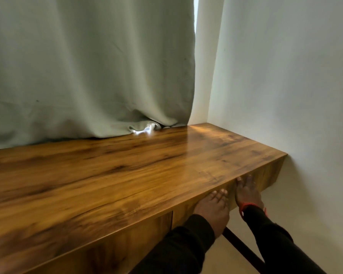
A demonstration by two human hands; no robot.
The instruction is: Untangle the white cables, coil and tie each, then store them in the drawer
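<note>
**Two hands flat on the drawer front**

Both press the brown wooden drawer front, set under the right end of the glossy brown wooden desk top and closed flush. Left hand and right hand lie side by side, fingers straight, gripping nothing. White cables not visible. Red wristband on right wrist. Pale green curtain hangs behind; white wall to the right.

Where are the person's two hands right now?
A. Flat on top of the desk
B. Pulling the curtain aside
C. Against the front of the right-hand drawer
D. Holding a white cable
C: the left hand and right hand both lie with straight fingers against the drawer front just under the desk edge; no cable is in view.
</note>
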